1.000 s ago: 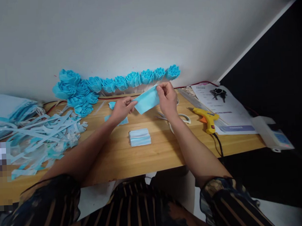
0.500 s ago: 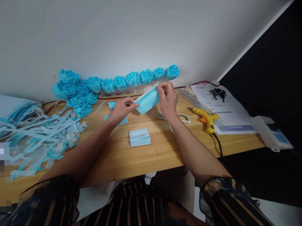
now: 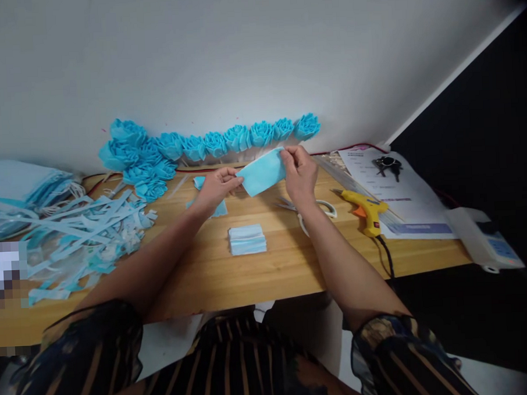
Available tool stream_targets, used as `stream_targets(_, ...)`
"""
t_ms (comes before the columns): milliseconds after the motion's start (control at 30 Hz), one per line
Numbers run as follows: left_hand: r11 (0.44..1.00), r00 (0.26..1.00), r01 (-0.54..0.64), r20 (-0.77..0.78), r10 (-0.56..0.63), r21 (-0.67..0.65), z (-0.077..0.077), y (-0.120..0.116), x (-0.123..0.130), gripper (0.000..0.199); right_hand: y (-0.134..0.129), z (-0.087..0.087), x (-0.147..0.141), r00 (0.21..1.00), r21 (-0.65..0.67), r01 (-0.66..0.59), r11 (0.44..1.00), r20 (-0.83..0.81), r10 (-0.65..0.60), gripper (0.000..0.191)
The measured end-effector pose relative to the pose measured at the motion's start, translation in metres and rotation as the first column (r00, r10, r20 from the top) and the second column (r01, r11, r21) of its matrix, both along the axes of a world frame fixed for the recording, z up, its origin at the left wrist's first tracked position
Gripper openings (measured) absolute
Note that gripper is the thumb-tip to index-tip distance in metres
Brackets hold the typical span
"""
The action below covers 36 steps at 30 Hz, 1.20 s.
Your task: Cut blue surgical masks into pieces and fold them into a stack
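Note:
A light-blue piece of mask fabric is held up above the table between both hands. My left hand pinches its left edge with thumb and fingers. At the upper right corner, my right hand is closed on the same piece. Below it lies a small stack of cut pale-blue pieces. Under and behind my left hand are a few loose blue scraps. White-handled scissors rest beneath my right wrist, which partly hides them.
Blue fabric flowers line the wall. Cut strips and a pile of masks cover the table's left side. To the right are a yellow glue gun with a cord, printed paper, keys and a white plastic container.
The fabric piece is turned slightly flatter towards me, still gripped at both ends. The whole view has shifted a little, so everything sits slightly further right.

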State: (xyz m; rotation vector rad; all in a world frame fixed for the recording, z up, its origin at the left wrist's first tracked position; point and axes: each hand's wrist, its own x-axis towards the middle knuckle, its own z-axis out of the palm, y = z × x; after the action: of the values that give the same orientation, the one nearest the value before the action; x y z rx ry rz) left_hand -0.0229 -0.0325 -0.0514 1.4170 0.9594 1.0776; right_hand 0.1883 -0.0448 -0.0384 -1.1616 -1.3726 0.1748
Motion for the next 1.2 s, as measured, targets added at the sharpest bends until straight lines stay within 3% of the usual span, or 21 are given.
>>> stream_targets(300,0.997,0.998,-0.057,-0.039,0.059,0.052,0.0,0.002,-0.001,0.035,-0.001,0.002,0.001,0.998,0.025,0.05,0.998,0.046,-0.051,0.034)
stream_targets(900,0.997,0.996,-0.014,-0.089,0.02,0.074,-0.005,0.004,-0.002,0.031,-0.002,0.001,0.0,1.0,-0.002,0.011,1.0,0.022,-0.011,0.029)
stream_targets(1200,1.0,1.0,-0.006,-0.029,0.007,0.022,-0.011,0.007,-0.001,0.032,-0.002,0.001,-0.001,1.0,-0.003,0.01,1.0,0.008,-0.01,0.032)
